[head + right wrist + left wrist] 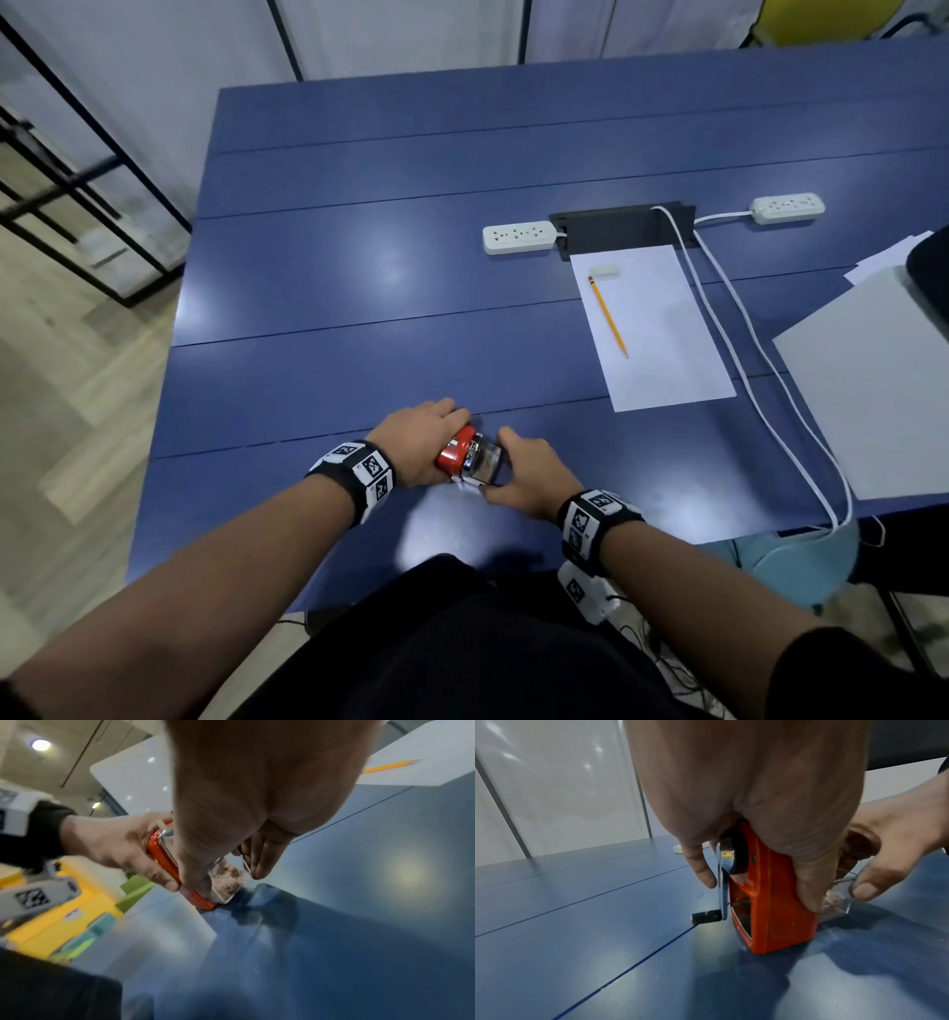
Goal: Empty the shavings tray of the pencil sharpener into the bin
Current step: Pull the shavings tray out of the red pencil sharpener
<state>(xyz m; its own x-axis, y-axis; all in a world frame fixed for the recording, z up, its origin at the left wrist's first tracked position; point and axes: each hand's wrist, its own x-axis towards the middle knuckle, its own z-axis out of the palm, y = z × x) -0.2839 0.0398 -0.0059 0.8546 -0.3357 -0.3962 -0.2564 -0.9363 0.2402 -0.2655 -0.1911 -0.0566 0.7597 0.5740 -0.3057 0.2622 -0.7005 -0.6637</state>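
Beside the pencil sharpener (pixel 456 452): shavings tray (pixel 485 461) pinched by right hand (pixel 524 480)
Left hand (pixel 421 442) grips the body; best draw the tray out level

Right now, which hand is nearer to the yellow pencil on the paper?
Right. The right hand pinches the clear shavings tray, on the side toward the pencil; the left hand grips the red sharpener, farther away.

**No readable text**

Only black-and-white square code markers on the wristbands (pixel 365 470), carrying patterns, not letters or digits. A small sticker on the yellow surface (pixel 73 914) in the right wrist view, too blurred to read. Nothing legible on the sharpener (pixel 770 902), paper (pixel 652 329) or power strips (pixel 518 237).
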